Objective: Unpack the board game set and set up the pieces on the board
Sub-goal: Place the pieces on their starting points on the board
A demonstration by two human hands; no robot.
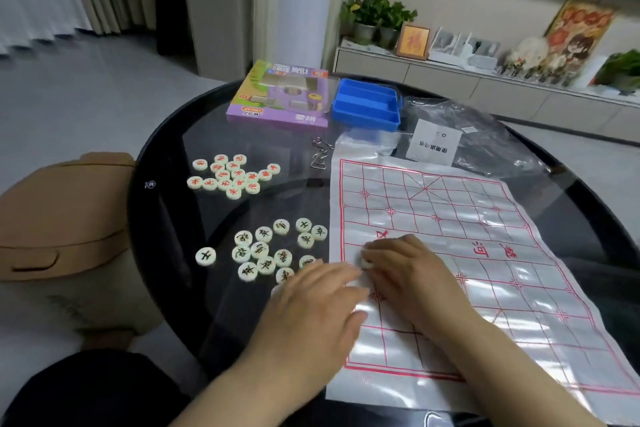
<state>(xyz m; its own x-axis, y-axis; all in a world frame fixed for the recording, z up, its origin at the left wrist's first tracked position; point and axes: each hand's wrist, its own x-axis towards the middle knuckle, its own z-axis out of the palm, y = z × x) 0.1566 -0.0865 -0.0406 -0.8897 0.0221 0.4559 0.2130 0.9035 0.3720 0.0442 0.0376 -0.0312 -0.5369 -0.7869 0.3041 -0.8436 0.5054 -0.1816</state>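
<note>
A white plastic board sheet [467, 253] with red grid lines lies on the right of the round dark glass table [166, 163]. Several cream discs with black characters [263, 250] lie left of it, and a cluster with red characters [232, 175] sits farther back. My right hand [412, 274] is over the board's left edge and pinches one cream disc [366, 262] at its fingertips. My left hand [318, 308] lies flat beside it, fingers straight, over the table and the board's edge.
A purple game box [277, 97] and a blue plastic tray [365, 104] stand at the table's back. A crumpled clear bag with a paper slip [436, 142] lies behind the board. Metal wire pieces [320, 154] lie near the board's corner. A tan stool [62, 218] stands left.
</note>
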